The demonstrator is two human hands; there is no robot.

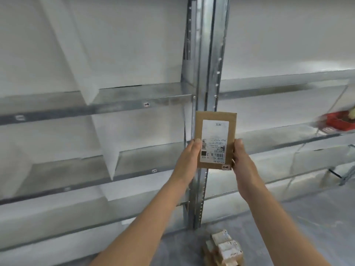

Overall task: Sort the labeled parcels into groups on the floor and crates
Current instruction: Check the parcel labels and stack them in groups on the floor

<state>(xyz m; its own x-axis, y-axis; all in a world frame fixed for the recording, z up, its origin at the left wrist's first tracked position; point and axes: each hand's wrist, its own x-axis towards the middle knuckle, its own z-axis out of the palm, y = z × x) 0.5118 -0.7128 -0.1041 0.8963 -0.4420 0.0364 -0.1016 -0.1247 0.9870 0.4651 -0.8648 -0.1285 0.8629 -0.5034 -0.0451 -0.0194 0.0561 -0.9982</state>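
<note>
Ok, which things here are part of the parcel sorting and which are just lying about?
Part of the job: the parcel gripped by the left hand and right hand; the pile of parcels on the floor; probably the red crate at the right edge.
Just there: the metal shelves; the upright post behind the parcel.

Single wide-angle view, taken from the head and directed forward and slightly downward. Metal shelving (203, 73) is faced at close range, its upright post set near the centre. The left hand (189, 158) and right hand (243, 160), reaching in from the lower edge, are framed nearest the lens, with the parcel (215, 139) gripped between them at mid-frame. A strip of floor (307, 227) is included at the bottom.
</note>
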